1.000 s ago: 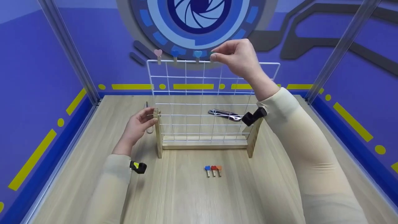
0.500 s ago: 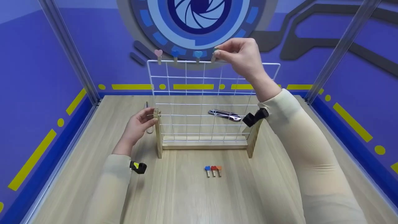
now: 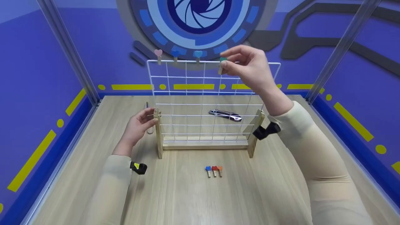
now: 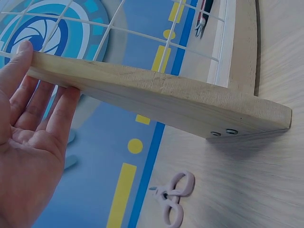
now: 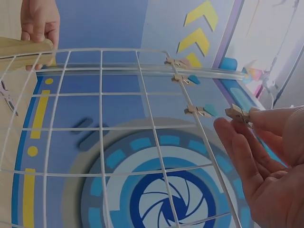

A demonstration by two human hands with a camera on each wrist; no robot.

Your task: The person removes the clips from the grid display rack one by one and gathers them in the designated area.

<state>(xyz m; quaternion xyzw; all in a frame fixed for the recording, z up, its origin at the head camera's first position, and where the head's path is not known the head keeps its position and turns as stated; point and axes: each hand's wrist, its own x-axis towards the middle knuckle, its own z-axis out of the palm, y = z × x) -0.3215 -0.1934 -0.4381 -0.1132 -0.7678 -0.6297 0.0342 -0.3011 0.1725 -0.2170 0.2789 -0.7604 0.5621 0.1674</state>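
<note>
A white wire grid (image 3: pixel 186 77) stands upright in a wooden stand (image 3: pixel 206 146). My right hand (image 3: pixel 250 67) pinches a small wooden clothespin (image 5: pixel 236 115) with a green heart between thumb and fingers. In the right wrist view this clothespin is apart from the top wire. Three heart clothespins sit clipped on that wire: pink (image 3: pixel 158 52), darker blue (image 3: pixel 175 53) and light blue (image 3: pixel 198 54). My left hand (image 3: pixel 137 126) holds the upper end of the stand's left side board (image 4: pixel 142 85), thumb on one face and fingers on the other.
Blue (image 3: pixel 208 169), red (image 3: pixel 214 168) and orange (image 3: pixel 220 169) heart clothespins lie on the table in front of the stand. Behind the grid lies a dark, silver-ended tool (image 3: pixel 225 115). Scissors (image 4: pixel 173 197) lie beyond the left board. Printed walls enclose the table.
The green clothespin has come up off the top wire and moved right and lower in the head view, still in my right hand. My left hand has stayed on the board.
</note>
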